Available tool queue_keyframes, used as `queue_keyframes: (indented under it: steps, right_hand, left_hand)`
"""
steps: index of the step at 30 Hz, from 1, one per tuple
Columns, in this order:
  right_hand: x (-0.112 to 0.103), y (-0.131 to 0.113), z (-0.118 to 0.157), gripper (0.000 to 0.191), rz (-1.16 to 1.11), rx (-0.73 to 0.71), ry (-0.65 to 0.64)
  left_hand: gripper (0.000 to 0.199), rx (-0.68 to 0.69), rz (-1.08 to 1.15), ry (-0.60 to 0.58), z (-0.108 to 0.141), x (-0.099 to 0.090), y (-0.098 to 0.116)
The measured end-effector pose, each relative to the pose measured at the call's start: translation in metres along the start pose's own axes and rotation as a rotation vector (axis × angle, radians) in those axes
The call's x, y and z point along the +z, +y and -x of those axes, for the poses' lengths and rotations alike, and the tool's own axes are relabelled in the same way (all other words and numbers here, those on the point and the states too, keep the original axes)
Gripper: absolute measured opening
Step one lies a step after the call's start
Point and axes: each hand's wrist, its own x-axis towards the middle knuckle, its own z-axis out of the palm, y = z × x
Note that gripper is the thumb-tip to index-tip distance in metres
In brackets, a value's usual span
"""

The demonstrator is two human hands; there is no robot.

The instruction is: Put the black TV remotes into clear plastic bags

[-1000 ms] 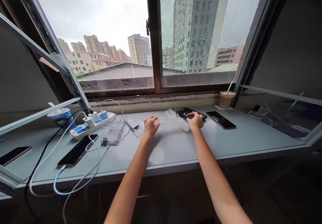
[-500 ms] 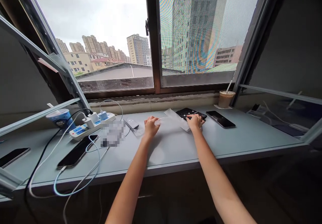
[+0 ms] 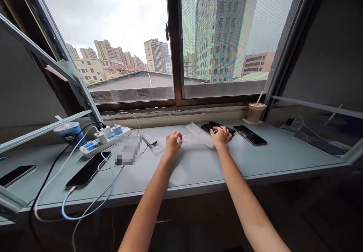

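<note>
Your left hand (image 3: 172,144) pinches left end of clear plastic (image 3: 194,139). Your right hand (image 3: 222,136) curls fingers over black device (image 3: 208,127) at plastic's right end; can't tell how firmly they grip. Bare desk (image 3: 195,167) lies open between plastic and front edge (image 3: 198,189). Black phone (image 3: 249,135) sits right of plastic, past device; power strip (image 3: 90,146) well left.

You find no legible text, brand, number or sign in the view. On the blue cup (image 3: 74,135), you see a dark-and-white printed motif, too small to read. On the white power strip (image 3: 91,149), you note blue panels; any lettering is unresolved. On the black device (image 3: 206,127), small pale marks are unreadable. The pixelated patch (image 3: 129,150) yields nothing legible.
</note>
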Motion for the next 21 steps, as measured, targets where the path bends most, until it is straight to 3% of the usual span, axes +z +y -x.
queue_keyframes:
  steps: [3,12,21]
  right_hand:
    - [0.002,-0.001,0.001,0.026,0.0,-0.068,-0.034]
    - [0.005,0.004,-0.002,0.029,0.096,-0.025,-0.145]
    - [0.011,0.012,-0.011,0.036,0.047,0.056,-0.016]
  left_hand:
    - [0.017,0.014,0.001,-0.032,0.001,0.0,0.001]
    - [0.018,0.025,0.006,-0.061,0.001,0.002,-0.001]
    - [0.016,0.022,0.01,-0.053,0.002,0.004,-0.001]
